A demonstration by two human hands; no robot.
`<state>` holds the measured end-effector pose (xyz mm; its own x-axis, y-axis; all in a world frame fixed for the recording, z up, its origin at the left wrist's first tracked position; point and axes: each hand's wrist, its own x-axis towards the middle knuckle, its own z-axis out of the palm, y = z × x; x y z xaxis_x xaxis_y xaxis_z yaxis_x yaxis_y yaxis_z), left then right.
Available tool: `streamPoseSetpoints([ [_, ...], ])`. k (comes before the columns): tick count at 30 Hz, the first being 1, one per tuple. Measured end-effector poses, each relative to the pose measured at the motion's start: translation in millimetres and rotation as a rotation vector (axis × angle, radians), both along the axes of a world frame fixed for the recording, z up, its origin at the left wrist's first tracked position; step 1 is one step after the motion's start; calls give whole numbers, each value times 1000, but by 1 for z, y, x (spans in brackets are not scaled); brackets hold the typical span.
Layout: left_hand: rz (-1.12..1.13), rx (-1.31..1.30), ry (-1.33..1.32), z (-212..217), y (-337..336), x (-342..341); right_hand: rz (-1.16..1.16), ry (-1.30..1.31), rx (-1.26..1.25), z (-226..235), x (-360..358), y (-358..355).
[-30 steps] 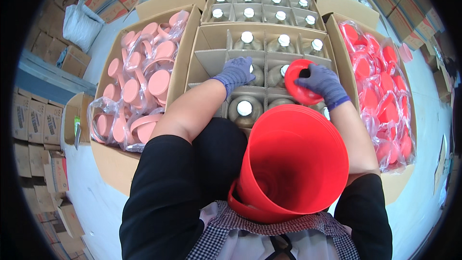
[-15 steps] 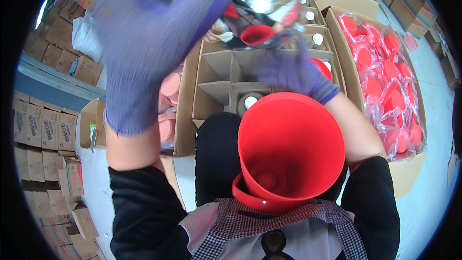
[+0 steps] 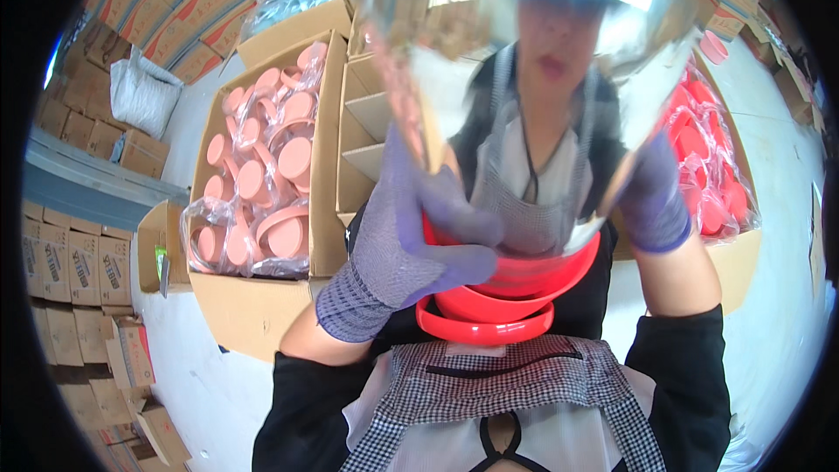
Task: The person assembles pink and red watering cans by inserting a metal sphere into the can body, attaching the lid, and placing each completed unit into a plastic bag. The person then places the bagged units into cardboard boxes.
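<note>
A large mirrored vacuum-flask liner [image 3: 533,122] stands tilted before me, its lower end inside the rim of a red jug-shaped shell [image 3: 489,300]. My left hand [image 3: 402,227], in a purple-grey knit glove, is closed against the liner's lower left, with thumb and fingers beside the shell's rim. At the liner's right side, my gloved right hand [image 3: 654,192] grips it; those fingertips are partly hidden behind it. The shell rests in my lap, its red handle [image 3: 489,332] toward me. Reflections of my apron and surroundings cover the liner's surface.
On the left stands a carton of wrapped pink lids [image 3: 253,175]; on the right, a carton of wrapped red ones [image 3: 703,166]. A divided carton [image 3: 363,122] lies partly behind the liner. Stacked cartons [image 3: 74,245] line the left, near a white sack [image 3: 144,92].
The mirrored liner has come nearer and down to the red shell. My left hand has dropped to the shell's rim, and my right hand has moved out to the liner's right side.
</note>
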<state>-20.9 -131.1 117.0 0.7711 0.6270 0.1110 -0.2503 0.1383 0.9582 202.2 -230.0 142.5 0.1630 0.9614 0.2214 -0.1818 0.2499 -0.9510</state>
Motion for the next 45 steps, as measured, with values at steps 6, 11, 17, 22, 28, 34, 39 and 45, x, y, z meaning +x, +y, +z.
streamPoseSetpoints([
  [6,137,131,-120,-19,-6,-3,-1,-101,-170,-35,-24,-36],
  [11,-55,393,129,-14,15,-12,-141,-451,-69,-54,-11,-49],
  [17,-384,533,280,7,60,-6,-157,-1270,263,-25,21,-42],
  [22,-644,656,285,-8,100,12,84,-1301,413,-19,24,-34],
  [28,-717,678,418,30,101,36,-80,-680,293,-63,56,-4],
  [34,-525,1340,717,62,44,38,-144,-1409,-377,-164,122,111],
  [39,-699,1226,566,40,74,44,30,-1626,-606,-208,124,148],
  [45,-519,949,337,28,108,32,-409,-1230,-220,-154,97,136],
])
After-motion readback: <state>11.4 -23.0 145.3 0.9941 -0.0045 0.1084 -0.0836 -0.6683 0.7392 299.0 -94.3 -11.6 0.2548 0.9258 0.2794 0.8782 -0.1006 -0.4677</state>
